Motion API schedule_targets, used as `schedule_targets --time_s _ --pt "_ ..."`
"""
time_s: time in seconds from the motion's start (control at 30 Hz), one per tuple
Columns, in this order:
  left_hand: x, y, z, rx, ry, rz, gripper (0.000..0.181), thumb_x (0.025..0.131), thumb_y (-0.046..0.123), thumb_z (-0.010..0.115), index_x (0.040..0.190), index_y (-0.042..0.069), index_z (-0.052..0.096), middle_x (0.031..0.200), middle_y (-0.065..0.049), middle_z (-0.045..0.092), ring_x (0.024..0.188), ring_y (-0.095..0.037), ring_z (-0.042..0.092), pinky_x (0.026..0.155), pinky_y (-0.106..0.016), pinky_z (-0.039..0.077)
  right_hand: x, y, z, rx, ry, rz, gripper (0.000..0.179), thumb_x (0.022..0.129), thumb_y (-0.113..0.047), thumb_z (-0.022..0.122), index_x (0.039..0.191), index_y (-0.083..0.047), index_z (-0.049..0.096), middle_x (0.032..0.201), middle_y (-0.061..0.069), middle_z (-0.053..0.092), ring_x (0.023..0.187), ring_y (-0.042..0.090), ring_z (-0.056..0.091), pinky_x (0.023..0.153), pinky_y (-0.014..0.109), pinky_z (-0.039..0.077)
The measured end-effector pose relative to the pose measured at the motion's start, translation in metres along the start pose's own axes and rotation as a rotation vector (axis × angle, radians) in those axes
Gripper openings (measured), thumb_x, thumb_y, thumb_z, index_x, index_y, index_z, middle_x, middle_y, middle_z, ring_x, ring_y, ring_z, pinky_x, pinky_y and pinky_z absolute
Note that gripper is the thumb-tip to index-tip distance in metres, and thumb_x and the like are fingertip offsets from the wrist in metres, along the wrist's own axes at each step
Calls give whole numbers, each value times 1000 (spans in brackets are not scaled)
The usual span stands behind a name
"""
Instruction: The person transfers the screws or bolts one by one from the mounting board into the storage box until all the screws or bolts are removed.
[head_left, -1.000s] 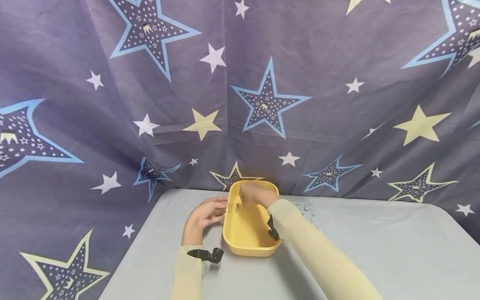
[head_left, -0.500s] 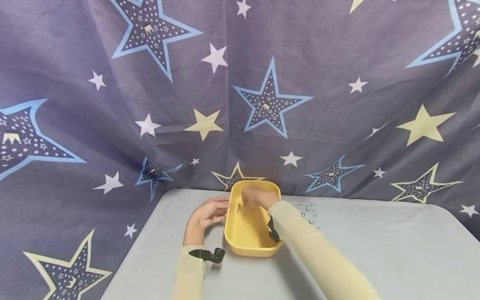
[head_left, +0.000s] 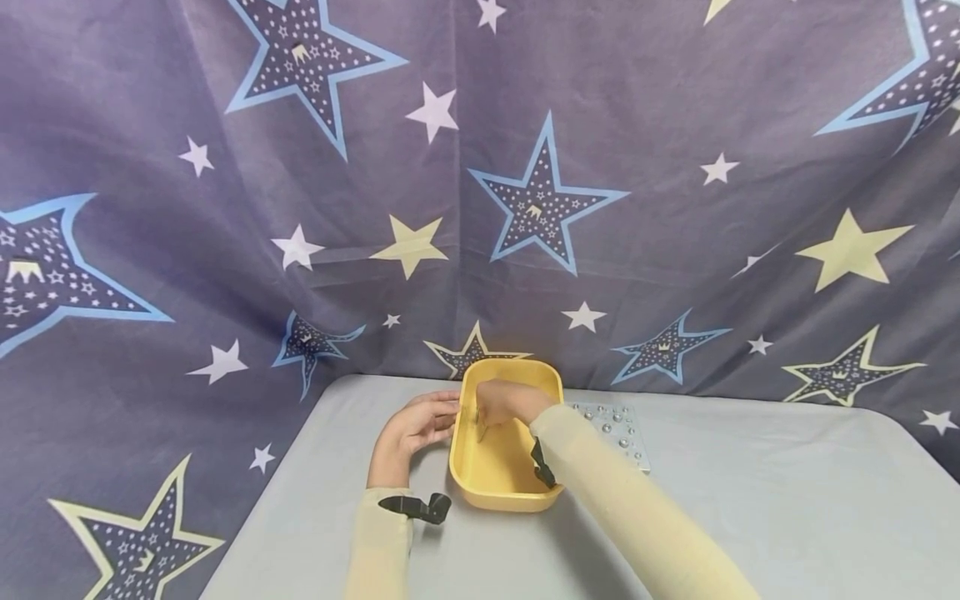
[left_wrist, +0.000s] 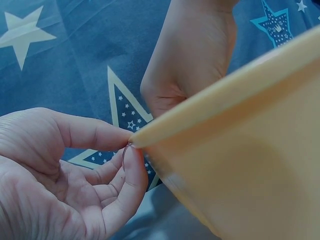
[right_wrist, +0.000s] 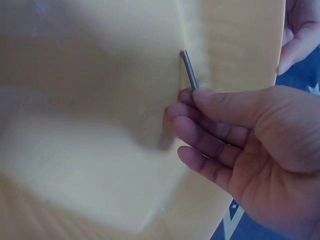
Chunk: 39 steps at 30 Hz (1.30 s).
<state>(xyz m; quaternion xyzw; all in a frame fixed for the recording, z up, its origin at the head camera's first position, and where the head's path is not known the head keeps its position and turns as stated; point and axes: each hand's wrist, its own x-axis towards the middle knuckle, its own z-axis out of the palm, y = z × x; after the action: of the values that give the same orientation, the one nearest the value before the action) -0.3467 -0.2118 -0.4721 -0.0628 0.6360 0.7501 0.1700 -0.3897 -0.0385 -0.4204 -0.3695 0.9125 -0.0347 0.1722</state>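
My right hand [head_left: 504,402] reaches into a yellow plastic bin [head_left: 504,502]. Its thumb and index finger pinch one end of a thin grey metal rod [right_wrist: 188,69], whose other end points toward the bin's side wall. The kind of rod does not show clearly. The other fingers of this hand [right_wrist: 250,135] are loosely bent over the bin floor. My left hand [head_left: 420,423] is outside the bin at its left side, fingertips at the outer wall near the rim. A ring [left_wrist: 124,156] shows on a finger in the left wrist view.
A flat plate with several shiny silvery studs [head_left: 617,429] lies right of the bin, partly behind my right sleeve. The bin stands on a pale grey table [head_left: 750,500]. Behind the table hangs a star-patterned purple cloth [head_left: 675,275].
Inside the bin my right hand has shifted slightly left and toward the near end, with the rod showing below its fingers. My left hand keeps its place at the bin's side.
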Motion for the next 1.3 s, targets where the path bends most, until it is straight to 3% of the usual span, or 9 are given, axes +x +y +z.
schedule_targets --time_s 0.13,0.47,1.3 --pt "0 1 1 -3 -20 -2 48 100 2 56 145 -8 44 93 4 72 85 -7 68 75 -21 57 -1 -5 -1 -47 -6 -37 57 85 8 66 47 -18 31 44 -9 27 43 5 24 43 18 22" --pt "-2 2 4 4 -8 -6 49 101 3 55 147 -7 43 92 4 69 85 -7 65 74 -20 55 1 -16 1 -136 -25 -27 55 83 6 66 46 -18 34 42 -9 27 41 5 24 41 18 22" --pt "-1 2 0 3 -18 -14 47 101 2 55 145 -7 44 93 5 70 89 -9 67 76 -20 56 3 -25 1 -105 -33 97 44 79 11 65 51 -15 42 46 -5 34 42 8 29 39 19 25"
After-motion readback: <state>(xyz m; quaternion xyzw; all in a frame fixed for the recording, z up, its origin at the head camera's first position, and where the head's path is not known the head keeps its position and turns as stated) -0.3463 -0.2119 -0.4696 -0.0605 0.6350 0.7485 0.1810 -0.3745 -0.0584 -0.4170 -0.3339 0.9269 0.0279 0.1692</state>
